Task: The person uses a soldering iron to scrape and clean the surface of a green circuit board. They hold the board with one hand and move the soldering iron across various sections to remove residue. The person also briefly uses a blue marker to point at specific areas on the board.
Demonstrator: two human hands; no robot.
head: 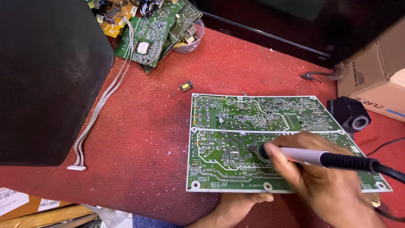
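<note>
Right hand gripping soldering iron, left hand steadying circuit board, plastic bowl holding boards.

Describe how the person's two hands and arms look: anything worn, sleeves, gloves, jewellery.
Both hands are bare: no gloves, rings or watch show. The right hand is seen from the back, with short, unpainted nails, and its wrist runs out of the frame unsleeved. Only part of the left hand shows below the board's near edge, with a bare forearm behind it. No sleeve reaches into view on either arm.
</note>
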